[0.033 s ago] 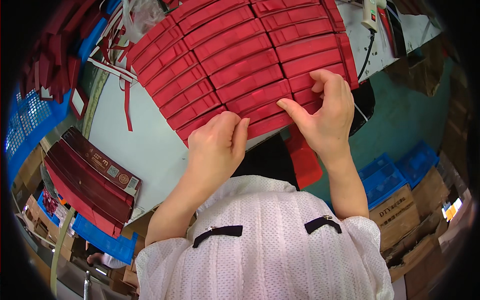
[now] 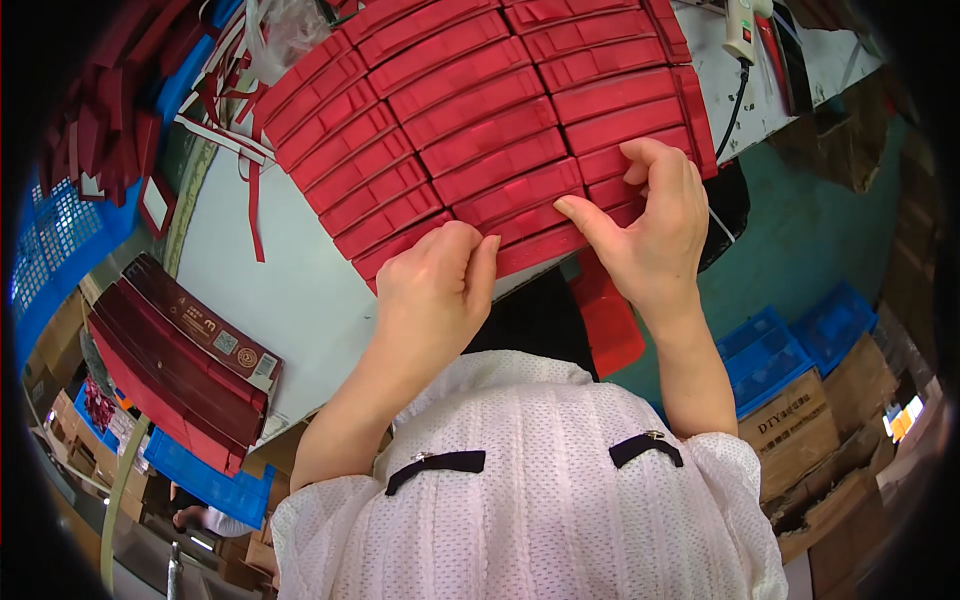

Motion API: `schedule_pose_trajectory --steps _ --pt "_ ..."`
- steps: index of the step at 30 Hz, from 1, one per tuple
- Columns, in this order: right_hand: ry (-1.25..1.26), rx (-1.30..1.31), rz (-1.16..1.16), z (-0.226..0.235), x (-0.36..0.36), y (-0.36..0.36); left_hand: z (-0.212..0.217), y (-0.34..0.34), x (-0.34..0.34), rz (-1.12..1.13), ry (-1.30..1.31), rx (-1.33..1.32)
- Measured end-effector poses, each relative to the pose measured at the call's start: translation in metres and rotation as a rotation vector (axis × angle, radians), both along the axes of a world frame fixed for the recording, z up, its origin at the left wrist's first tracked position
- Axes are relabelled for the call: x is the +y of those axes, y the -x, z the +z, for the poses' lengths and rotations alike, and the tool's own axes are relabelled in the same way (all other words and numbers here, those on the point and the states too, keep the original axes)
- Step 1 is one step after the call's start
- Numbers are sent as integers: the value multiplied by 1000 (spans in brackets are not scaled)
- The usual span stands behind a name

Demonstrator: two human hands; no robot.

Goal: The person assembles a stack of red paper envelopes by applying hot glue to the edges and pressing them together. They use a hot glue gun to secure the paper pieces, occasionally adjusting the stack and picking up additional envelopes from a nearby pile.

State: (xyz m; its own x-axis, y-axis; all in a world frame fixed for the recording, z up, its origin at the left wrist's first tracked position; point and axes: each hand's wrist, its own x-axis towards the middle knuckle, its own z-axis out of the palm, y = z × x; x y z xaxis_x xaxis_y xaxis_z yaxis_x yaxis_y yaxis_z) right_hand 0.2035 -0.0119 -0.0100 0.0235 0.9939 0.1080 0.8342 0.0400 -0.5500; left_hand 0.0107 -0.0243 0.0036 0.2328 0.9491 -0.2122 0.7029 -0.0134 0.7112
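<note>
Red strips (image 2: 500,130), both hands' fingers (image 2: 585,215) pinching

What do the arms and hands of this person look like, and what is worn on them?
Both forearms are bare, with no gloves on the left hand or the right hand. No ring, watch or bracelet shows. Short sleeves of a white, textured knit top end above the elbows. Two small black tabs sit on the front of the top.

The person wears a white knitted top (image 2: 530,500) with short sleeves and a fine openwork texture; two small black tabs (image 2: 436,466) sit on the front. Forearms are bare.
</note>
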Motion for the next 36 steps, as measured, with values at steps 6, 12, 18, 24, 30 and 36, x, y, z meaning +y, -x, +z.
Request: schedule_pose_trajectory --steps 6,12,18,24,30,36 --pt "20 -1 -19 2 1 2 -3 -3 -1 -51 -116 141" --pt "6 79 11 7 9 0 -2 4 5 -391 -364 233" --pt "-250 330 158 18 99 15 13 -9 19 -657 -155 499" --pt "-52 -69 166 0 207 38 -9 23 9 -572 -345 107" --pt "185 -266 276 -25 245 50 -6 23 4 -475 -286 31" --pt "-75 56 382 -28 240 42 7 28 47 -96 -283 -366"
